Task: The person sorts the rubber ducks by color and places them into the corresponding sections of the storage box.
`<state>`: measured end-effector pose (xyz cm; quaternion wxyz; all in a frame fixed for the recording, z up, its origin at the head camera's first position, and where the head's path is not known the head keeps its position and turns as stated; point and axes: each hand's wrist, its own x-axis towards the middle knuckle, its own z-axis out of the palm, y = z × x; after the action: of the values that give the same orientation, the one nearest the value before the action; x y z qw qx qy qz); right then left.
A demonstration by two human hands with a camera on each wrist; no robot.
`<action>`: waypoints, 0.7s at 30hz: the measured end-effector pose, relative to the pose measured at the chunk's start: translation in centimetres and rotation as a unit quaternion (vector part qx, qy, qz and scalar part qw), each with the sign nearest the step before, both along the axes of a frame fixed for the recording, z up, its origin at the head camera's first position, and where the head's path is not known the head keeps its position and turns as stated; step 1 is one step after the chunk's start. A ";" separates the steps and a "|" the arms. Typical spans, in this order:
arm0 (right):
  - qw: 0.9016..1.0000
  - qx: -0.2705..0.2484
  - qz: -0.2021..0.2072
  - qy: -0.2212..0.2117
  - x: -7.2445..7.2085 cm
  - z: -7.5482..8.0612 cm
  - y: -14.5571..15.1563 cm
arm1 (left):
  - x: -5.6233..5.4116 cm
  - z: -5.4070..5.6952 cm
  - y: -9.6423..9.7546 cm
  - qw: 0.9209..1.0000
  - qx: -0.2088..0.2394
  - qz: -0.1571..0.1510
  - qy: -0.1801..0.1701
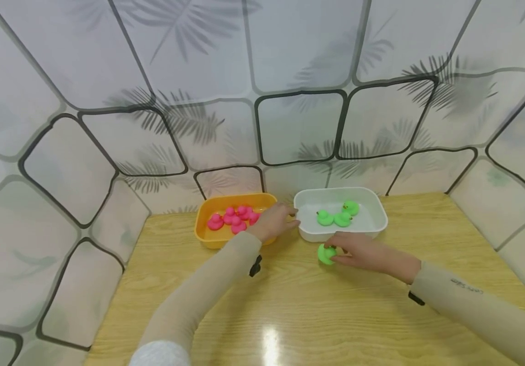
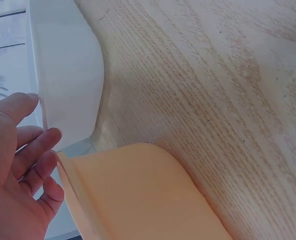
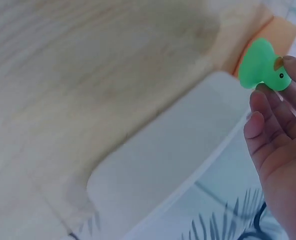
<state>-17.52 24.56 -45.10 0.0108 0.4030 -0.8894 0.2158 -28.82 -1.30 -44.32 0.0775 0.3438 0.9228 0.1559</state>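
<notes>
My right hand (image 1: 360,250) pinches a green rubber duck (image 1: 325,254) between thumb and fingers, just in front of the white bin (image 1: 313,236). In the right wrist view the duck (image 3: 258,65) shows its orange beak and dark eye at the thumb tip. Three more green ducks (image 1: 324,218) sit inside the white bin. My left hand (image 1: 275,221) is over the right end of the orange bin (image 1: 212,243), its loosely bent fingers reaching to the white bin's left end. Seen from the left wrist, those fingers (image 2: 37,157) hold nothing.
Several pink ducks (image 1: 237,227) lie in the orange bin, partly hidden by my left hand. Both bins stand side by side at the back of the wooden table (image 1: 290,305). Behind and beside it hangs a patterned white wall covering (image 1: 299,127).
</notes>
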 end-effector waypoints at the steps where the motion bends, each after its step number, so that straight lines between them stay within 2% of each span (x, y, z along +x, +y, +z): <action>1: 1.000 -0.001 -0.006 0.002 -0.1 0.2 0.4 | 0.0 0.0 0.0 1.000 0.001 0.000 0.000; 8: 0.999 0.006 -0.053 -0.004 -0.9 2.6 2.7 | -0.1 -0.1 0.0 1.000 0.004 -0.002 0.004; 16: 0.998 -0.002 -0.053 0.036 -2.9 4.5 5.2 | -0.1 -0.1 -0.2 1.000 0.007 -0.004 0.001; 21: 0.996 0.018 -0.090 0.012 -4.0 5.5 6.5 | -0.1 0.0 -0.2 1.000 0.006 0.000 -0.004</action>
<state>-21.49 31.07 -39.60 0.0335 0.3235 -0.9256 0.1935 -28.96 -1.51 -44.36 0.0795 0.3440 0.9214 0.1626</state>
